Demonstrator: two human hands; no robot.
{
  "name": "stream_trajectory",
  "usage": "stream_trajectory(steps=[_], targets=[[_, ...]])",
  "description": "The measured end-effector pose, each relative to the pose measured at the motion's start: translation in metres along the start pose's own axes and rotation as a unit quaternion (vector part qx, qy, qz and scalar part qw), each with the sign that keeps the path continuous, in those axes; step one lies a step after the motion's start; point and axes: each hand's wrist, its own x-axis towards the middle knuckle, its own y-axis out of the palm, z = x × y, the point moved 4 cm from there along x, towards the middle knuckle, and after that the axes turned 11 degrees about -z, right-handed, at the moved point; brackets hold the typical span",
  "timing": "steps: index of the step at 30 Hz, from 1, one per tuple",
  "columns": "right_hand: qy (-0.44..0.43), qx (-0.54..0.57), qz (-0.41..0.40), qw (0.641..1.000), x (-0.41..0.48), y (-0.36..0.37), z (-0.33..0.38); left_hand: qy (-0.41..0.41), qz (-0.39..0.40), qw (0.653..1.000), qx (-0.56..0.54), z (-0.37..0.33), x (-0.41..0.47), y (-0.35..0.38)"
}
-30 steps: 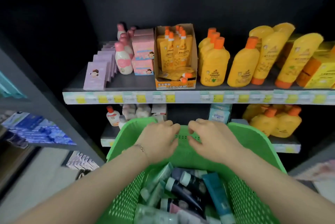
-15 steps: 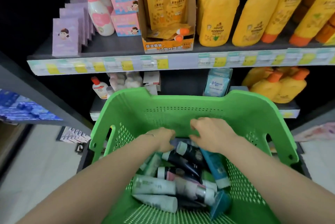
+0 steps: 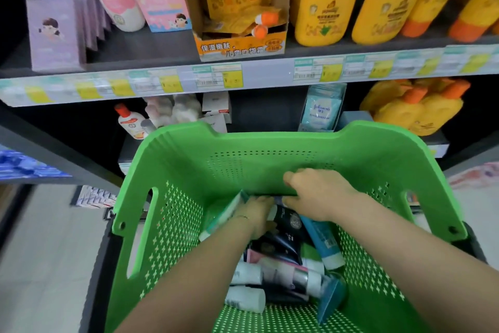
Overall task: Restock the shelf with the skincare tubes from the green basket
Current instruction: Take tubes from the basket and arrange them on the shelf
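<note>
Left hand (image 3: pixel 256 214), right hand (image 3: pixel 318 195) now deeper among tubes (image 3: pixel 321 241) in green basket (image 3: pixel 270 138), grips hidden; Johnson's pack (image 3: pixel 321 111) behind

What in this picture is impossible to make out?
Head view, left hand: fingers buried among the tubes, grip unclear.
Head view, right hand: palm faces away, grip unclear.
Head view, price labels: blurred, unreadable.
Head view, yellow bottles: tops cut off by the upper edge.
</note>
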Motion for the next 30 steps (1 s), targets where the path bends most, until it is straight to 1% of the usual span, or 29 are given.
stream_trajectory(steps=[2,5,10,12,15,21,27,30], targets=[[-0.002,0.003,0.003,1.0,0.001,-0.001,0.001,-0.001,0.006,1.0,0.004,-0.002,0.002,0.004],[0.001,0.007,0.009,1.0,0.001,-0.003,0.002,0.015,-0.002,0.999,0.045,-0.004,0.004,0.007],[0.007,0.005,0.015,1.0,0.0,-0.002,0.001,0.02,-0.011,0.997,0.071,-0.006,0.004,0.01],[0.009,0.006,0.017,1.0,0.0,-0.001,0.0,0.009,-0.007,0.998,0.054,-0.006,0.003,0.011],[0.017,0.016,0.014,1.0,0.002,-0.003,-0.002,-0.004,0.027,0.999,0.035,-0.008,0.004,0.009],[0.039,0.03,0.013,0.999,0.003,-0.007,-0.008,-0.005,0.046,0.999,-0.027,-0.004,-0.006,-0.025],[0.044,0.044,0.019,0.998,0.002,-0.008,-0.007,0.018,0.085,0.995,0.042,-0.006,-0.023,-0.06],[0.049,0.051,0.023,0.997,0.001,-0.009,-0.007,0.028,0.089,0.994,0.054,-0.007,-0.031,-0.076]])
